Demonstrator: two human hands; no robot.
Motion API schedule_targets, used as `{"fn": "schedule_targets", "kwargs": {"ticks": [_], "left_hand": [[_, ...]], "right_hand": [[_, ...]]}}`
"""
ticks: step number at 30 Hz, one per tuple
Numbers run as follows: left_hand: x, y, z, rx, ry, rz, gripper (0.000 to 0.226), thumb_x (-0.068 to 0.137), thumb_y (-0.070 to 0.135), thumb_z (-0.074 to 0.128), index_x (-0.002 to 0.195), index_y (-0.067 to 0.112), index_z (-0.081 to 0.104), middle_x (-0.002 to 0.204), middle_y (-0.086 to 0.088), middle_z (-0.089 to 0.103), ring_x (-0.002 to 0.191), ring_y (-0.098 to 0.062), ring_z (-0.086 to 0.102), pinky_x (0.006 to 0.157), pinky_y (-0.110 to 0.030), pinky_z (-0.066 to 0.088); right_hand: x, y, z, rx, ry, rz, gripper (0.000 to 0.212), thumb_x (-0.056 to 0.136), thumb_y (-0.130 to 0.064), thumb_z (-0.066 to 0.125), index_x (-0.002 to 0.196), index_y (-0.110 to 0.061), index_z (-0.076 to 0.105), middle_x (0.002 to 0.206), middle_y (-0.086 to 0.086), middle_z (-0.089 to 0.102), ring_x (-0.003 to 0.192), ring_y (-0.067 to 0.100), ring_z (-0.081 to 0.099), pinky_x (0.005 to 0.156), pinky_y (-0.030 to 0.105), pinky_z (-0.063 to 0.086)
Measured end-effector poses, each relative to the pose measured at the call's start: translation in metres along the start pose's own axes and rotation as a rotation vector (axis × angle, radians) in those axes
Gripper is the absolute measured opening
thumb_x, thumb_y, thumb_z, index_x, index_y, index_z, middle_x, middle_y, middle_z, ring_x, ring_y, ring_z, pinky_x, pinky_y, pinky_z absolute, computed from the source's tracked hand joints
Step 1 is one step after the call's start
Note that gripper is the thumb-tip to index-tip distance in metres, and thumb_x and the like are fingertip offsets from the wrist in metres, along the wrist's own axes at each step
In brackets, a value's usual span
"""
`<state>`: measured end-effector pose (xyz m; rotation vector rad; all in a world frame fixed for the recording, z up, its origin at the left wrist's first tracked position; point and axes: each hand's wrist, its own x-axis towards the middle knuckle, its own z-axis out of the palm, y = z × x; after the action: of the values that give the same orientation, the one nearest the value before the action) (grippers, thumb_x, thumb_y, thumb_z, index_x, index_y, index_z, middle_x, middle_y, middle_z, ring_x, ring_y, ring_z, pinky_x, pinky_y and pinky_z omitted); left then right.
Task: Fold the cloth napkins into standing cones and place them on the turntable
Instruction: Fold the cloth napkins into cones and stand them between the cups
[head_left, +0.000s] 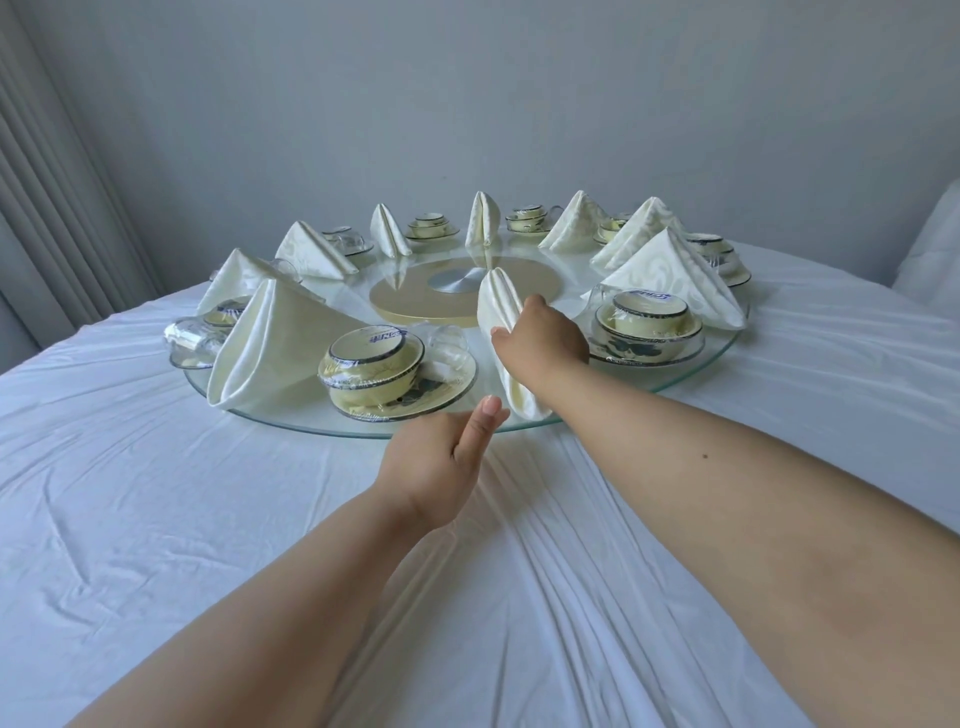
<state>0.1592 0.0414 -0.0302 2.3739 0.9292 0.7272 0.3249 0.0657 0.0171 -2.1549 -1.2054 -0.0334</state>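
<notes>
Head view: I see my right grip (540, 340) grasping a cream napkin (501, 317) that stands as a narrow cone on the glass turntable (691, 371), near its front edge. My fingers curl round the cone's middle from the right side, with the thumb on the near face. The cloth is pale ivory with a soft sheen, its top rounded into two smooth lobes with a crease between them, and its lower tip (524, 405) reaches down to the glass rim. My left grip (441, 462) is released, fingers straight and together, with the fingertips at the turntable's near edge just beside the napkin's base; I cannot tell whether they touch the glass. Eight more folded napkins stand round the ring, the nearest a broad cone (270, 348) at front left and another wide one (675, 275) at right, showing a faint swirl pattern. Between them sit wrapped bowl-and-saucer sets (384, 374) and upturned glasses (192, 343). The counter wears a wrinkled white cloth (156, 493)
</notes>
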Motion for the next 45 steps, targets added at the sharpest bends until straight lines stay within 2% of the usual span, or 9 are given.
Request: {"fn": "schedule_targets", "kwargs": {"ticks": [3, 8, 19, 22, 26, 33, 39, 42, 45], "left_hand": [[0.001, 0.001, 0.002, -0.004, 0.006, 0.009, 0.086, 0.072, 0.087, -0.006, 0.086, 0.031, 0.058, 0.081, -0.002, 0.06, 0.083, -0.016, 0.053, 0.088, -0.039, 0.044], [0.004, 0.009, 0.003, -0.047, 0.055, -0.026, 0.083, 0.071, 0.089, -0.001, 0.083, 0.024, 0.05, 0.081, 0.002, 0.056, 0.08, -0.014, 0.051, 0.088, -0.041, 0.045], [0.007, 0.038, 0.005, -0.083, 0.17, -0.02, 0.043, 0.1, 0.053, 0.021, 0.093, 0.023, 0.05, 0.098, -0.002, 0.059, 0.088, -0.01, 0.043, 0.079, -0.031, 0.036], [0.013, 0.048, 0.011, -0.071, 0.21, -0.002, 0.054, 0.102, 0.042, 0.021, 0.107, 0.006, 0.06, 0.101, 0.0, 0.057, 0.097, -0.011, 0.044, 0.074, -0.022, 0.026], [0.024, 0.052, 0.021, -0.036, 0.235, -0.045, 0.059, 0.102, 0.044, 0.015, 0.117, 0.01, 0.061, 0.114, -0.009, 0.061, 0.115, -0.022, 0.047, 0.083, -0.027, 0.029], [0.041, 0.058, 0.025, -0.01, 0.182, -0.194, 0.071, 0.098, 0.054, 0.006, 0.11, 0.014, 0.064, 0.104, -0.012, 0.061, 0.11, -0.028, 0.05, 0.094, -0.04, 0.04], [0.052, 0.057, 0.027, 0.005, 0.168, -0.245, 0.076, 0.096, 0.057, 0.001, 0.109, 0.009, 0.059, 0.103, -0.017, 0.062, 0.105, -0.035, 0.053, 0.091, -0.046, 0.044], [0.053, 0.056, 0.028, -0.024, 0.175, -0.251, 0.068, 0.099, 0.048, 0.002, 0.134, 0.012, 0.048, 0.116, -0.014, 0.059, 0.11, -0.034, 0.051, 0.094, -0.047, 0.042], [0.054, 0.053, 0.03, -0.025, 0.17, -0.257, 0.075, 0.096, 0.055, -0.001, 0.13, 0.012, 0.05, 0.116, -0.014, 0.06, 0.11, -0.033, 0.051, 0.095, -0.047, 0.042]], "right_hand": [[-0.002, 0.005, -0.002, 0.002, -0.03, 0.028, 0.044, 0.089, -0.043, 0.054, 0.116, -0.009, 0.043, 0.115, 0.01, 0.062, 0.104, 0.035, 0.059, 0.069, 0.032, 0.039], [-0.005, 0.01, -0.005, 0.007, -0.072, 0.049, 0.053, 0.087, -0.047, 0.057, 0.12, -0.009, 0.041, 0.117, 0.009, 0.061, 0.106, 0.033, 0.058, 0.069, 0.031, 0.039], [-0.015, 0.027, -0.018, 0.037, -0.105, 0.008, 0.073, 0.085, -0.072, 0.041, 0.13, -0.015, 0.034, 0.117, 0.006, 0.061, 0.107, 0.03, 0.059, 0.079, 0.036, 0.044], [-0.027, 0.036, -0.022, 0.095, -0.009, -0.1, 0.054, 0.094, -0.061, 0.027, 0.134, -0.025, 0.034, 0.125, 0.008, 0.057, 0.11, 0.031, 0.056, 0.083, 0.038, 0.039], [-0.041, 0.046, -0.021, 0.137, 0.045, -0.246, 0.04, 0.097, -0.054, 0.023, 0.123, -0.034, 0.046, 0.117, 0.004, 0.054, 0.106, 0.03, 0.055, 0.083, 0.037, 0.041], [-0.041, 0.052, -0.01, 0.208, 0.055, -0.258, 0.058, 0.081, -0.068, 0.004, 0.088, -0.03, 0.046, 0.094, 0.0, 0.056, 0.09, 0.025, 0.054, 0.07, 0.035, 0.039], [-0.043, 0.055, -0.011, 0.084, 0.056, -0.245, 0.056, 0.096, -0.057, 0.017, 0.09, -0.018, 0.057, 0.095, 0.006, 0.059, 0.094, 0.029, 0.056, 0.071, 0.034, 0.037], [-0.042, 0.055, -0.012, -0.017, 0.143, -0.218, 0.079, 0.088, -0.066, 0.003, 0.085, -0.014, 0.062, 0.095, 0.01, 0.06, 0.094, 0.032, 0.056, 0.072, 0.036, 0.039], [-0.043, 0.054, -0.011, -0.018, 0.151, -0.222, 0.089, 0.078, -0.068, -0.007, 0.086, -0.014, 0.063, 0.095, 0.012, 0.06, 0.095, 0.033, 0.056, 0.074, 0.036, 0.039]]}}
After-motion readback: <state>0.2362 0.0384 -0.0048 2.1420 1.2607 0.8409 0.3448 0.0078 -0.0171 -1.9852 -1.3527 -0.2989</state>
